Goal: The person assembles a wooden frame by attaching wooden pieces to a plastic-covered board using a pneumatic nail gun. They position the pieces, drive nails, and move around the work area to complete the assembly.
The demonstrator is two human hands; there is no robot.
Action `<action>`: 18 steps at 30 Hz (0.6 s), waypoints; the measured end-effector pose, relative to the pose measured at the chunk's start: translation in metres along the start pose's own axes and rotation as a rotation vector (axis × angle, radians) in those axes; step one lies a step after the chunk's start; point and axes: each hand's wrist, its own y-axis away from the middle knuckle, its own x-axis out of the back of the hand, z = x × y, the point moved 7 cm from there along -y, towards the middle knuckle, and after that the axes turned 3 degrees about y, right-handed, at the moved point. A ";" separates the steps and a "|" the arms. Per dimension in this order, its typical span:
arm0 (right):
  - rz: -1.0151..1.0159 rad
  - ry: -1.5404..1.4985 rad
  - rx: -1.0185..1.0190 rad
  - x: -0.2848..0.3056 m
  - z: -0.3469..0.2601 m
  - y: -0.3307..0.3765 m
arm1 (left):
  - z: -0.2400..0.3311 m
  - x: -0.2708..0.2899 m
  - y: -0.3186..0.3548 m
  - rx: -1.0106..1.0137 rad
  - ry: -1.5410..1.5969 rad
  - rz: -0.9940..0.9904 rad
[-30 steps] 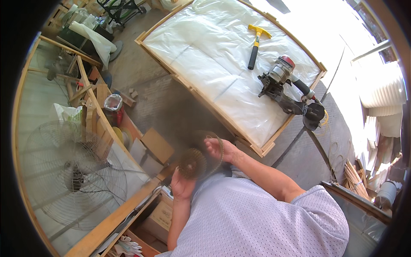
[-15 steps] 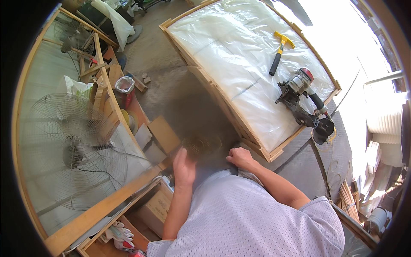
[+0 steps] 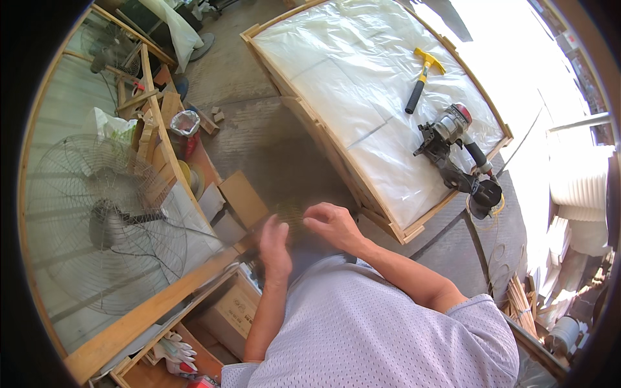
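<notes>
Grey floor (image 3: 242, 90) lies around a big wooden crate (image 3: 351, 169) in the head view, with very bright sun past its right side; white shiny plastic (image 3: 336, 84) is spread over its top, and on that plastic lie a yellow and black hammer (image 3: 424, 81) and a silver and black nail gun (image 3: 451, 123) with a red cap, both toward the crate's right side.

Near the crate's lower left corner, the person's two hands are close together, with a gap between them; a brown coil (image 3: 292, 215) is at the fingers, in that gap, too blurry to see its edges; the left hand (image 3: 276, 251) has its fingers pointing up, and I cannot tell if they pinch the coil; the right hand (image 3: 337, 226) has its fingers bent toward the left one, and I cannot tell if they press on anything.

Left of the crate are a flat bit of cardboard (image 3: 243, 198) and, farther off, a round wire fan (image 3: 107, 216); white gloves (image 3: 174, 352) lie well below the crate, to its left.
</notes>
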 end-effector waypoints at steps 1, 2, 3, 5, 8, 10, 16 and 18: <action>-0.007 0.022 0.013 -0.001 -0.001 0.000 | 0.000 0.000 0.001 -0.010 -0.076 -0.001; -0.019 -0.009 -0.013 -0.002 0.002 0.000 | 0.000 -0.001 0.001 -0.027 -0.075 -0.013; -0.030 -0.041 -0.039 -0.002 0.005 0.000 | -0.001 -0.002 0.002 -0.020 -0.061 -0.024; -0.042 -0.037 -0.044 -0.002 0.009 0.001 | -0.003 -0.002 0.003 -0.005 -0.044 -0.035; -0.024 0.028 0.004 0.002 0.011 0.003 | -0.005 -0.003 0.004 0.013 -0.048 -0.036; 0.019 0.016 0.013 0.007 0.013 0.004 | -0.007 -0.005 0.003 0.045 -0.043 -0.033; 0.095 -0.127 -0.121 0.023 0.038 0.009 | -0.018 -0.006 0.002 0.182 0.252 0.009; 0.129 -0.271 -0.173 0.027 0.052 0.012 | -0.020 -0.003 0.000 0.214 0.349 -0.002</action>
